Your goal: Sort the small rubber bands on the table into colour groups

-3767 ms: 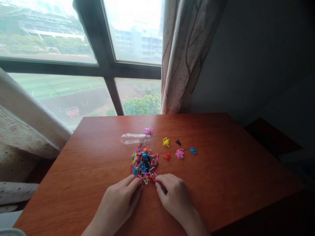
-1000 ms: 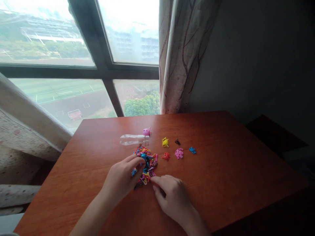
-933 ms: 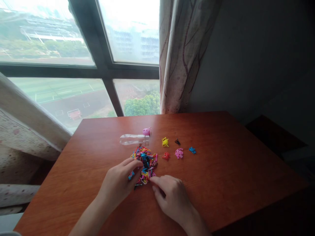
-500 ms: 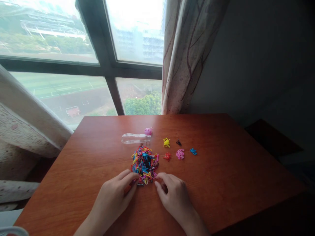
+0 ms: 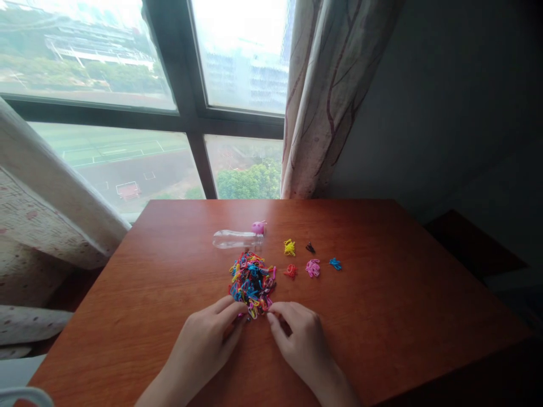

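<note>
A heap of small coloured rubber bands (image 5: 251, 280) lies on the brown table, mixing blue, red, yellow, pink and black loops. My left hand (image 5: 210, 336) rests at the heap's near left edge, its thumb and index finger brought close together over a few bands. At the near right edge is my right hand (image 5: 299, 330), thumb and index tips almost meeting beside a pink loop. Whatever either pinch holds is too small to make out. Sorted to the right are little piles: yellow bands (image 5: 289, 247), black bands (image 5: 310, 247), red bands (image 5: 291, 271), pink bands (image 5: 313, 268) and blue bands (image 5: 335, 264).
Behind the heap, a clear bottle (image 5: 235, 239) lies on its side, with a pink cap (image 5: 258, 227) beside its neck. The wooden table (image 5: 403, 294) reaches the window (image 5: 186, 121) and a patterned curtain (image 5: 311, 113). Part of a white object (image 5: 25, 395) shows at lower left.
My left hand has shifted slightly right, and its thumb and index tips are nearer each other at the heap. My right hand stays nearly in place. The view has moved a little.
</note>
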`<action>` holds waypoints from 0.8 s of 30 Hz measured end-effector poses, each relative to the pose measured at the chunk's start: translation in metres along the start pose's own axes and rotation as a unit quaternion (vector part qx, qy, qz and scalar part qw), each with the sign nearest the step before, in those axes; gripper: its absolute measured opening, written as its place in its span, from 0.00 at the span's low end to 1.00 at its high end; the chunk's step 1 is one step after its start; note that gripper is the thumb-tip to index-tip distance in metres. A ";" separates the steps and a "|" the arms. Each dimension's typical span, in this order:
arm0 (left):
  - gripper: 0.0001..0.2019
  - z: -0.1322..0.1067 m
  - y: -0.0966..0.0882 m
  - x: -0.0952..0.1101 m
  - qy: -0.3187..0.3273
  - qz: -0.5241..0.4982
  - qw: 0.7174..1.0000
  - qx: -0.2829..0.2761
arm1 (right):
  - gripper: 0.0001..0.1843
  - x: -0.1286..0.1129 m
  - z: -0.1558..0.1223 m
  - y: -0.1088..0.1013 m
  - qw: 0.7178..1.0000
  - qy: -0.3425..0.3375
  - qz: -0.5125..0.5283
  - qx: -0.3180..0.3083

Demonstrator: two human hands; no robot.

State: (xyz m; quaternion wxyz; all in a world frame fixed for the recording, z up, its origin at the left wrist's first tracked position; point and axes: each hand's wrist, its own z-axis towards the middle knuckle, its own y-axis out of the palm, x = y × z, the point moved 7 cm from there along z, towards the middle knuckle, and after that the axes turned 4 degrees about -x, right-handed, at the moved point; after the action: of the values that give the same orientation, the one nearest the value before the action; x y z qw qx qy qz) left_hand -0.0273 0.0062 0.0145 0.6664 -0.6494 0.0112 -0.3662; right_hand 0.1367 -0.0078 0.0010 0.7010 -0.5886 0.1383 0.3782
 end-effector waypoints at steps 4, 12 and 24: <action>0.11 0.000 -0.002 0.002 0.003 0.006 1.000 0.004 | 0.07 0.001 0.000 -0.005 1.000 0.008 0.021 0.008; 0.12 0.000 0.002 0.004 0.008 -0.001 1.000 -0.002 | 0.07 0.003 -0.001 -0.007 0.999 0.013 0.049 0.018; 0.10 -0.001 0.010 0.011 0.021 -0.021 0.999 -0.009 | 0.07 -0.006 -0.002 -0.001 0.999 -0.028 0.011 -0.026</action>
State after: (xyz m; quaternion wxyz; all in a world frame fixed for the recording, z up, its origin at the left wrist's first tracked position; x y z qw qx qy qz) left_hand -0.0152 -0.0010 0.0111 0.6519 -0.6478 0.0150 -0.3940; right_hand 0.1337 -0.0123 0.0049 0.6846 -0.5945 0.1153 0.4058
